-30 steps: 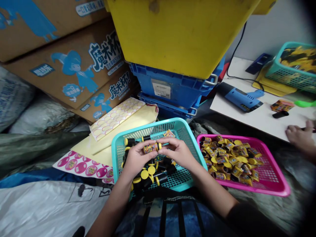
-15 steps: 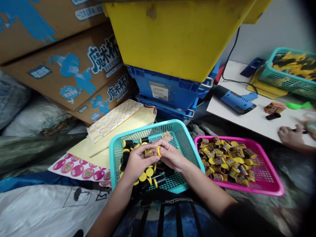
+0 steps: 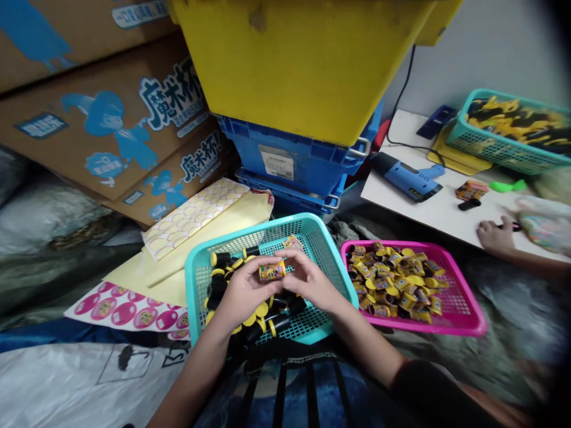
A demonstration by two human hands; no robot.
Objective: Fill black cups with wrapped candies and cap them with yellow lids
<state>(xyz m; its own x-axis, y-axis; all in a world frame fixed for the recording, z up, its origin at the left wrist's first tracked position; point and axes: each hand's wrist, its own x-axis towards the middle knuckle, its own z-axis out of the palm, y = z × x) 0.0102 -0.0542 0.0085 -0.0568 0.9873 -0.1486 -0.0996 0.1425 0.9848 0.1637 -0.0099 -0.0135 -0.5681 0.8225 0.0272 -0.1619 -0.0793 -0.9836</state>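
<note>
Item: 1 small canister (image 3: 271, 271), cylindrical, lying approx. horiz.; yellow wrap w/ busy multicol. print, lettering too small to read.

Loc.: in the hands, above the teal basket (image 3: 314, 244).

Grip: L hand (image 3: 242, 286) clasps canister btwn fingers & thumb. R hand (image 3: 313, 282) curved, fingertips at canister's R end; whether they pinch it can't be judged from this view.

Teal basket, contents: black tubes w/ yellow caps (image 3: 279, 324), loose, qty. unclear; 1 printed piece (image 3: 293, 241) nr. far side.

Adj., R: pink basket (image 3: 461, 297) w/ many wrapped canisters (image 3: 392, 282), yellow print.

Labels: brown cartons (image 3: 134, 157), blue witch-hat figure, marked 魔术杯; lower one reads 魔术杯! Blue crate (image 3: 307, 160) bears white label (image 3: 276, 163), text illeg. White sack (image 3: 66, 380): umbrella symbol. Sticker sheet (image 3: 120, 315): pink rounds, wording unclear.

Table (image 3: 439, 217), R: blue/black tool (image 3: 408, 177); co-worker's hand (image 3: 495, 236).

Vs. 0.5 s ago: R fingers stand wider apart at canister's end; yellow cap end seen then is now out of sight; printed side shows fuller. View shifted; more of table's R end visible.
</note>
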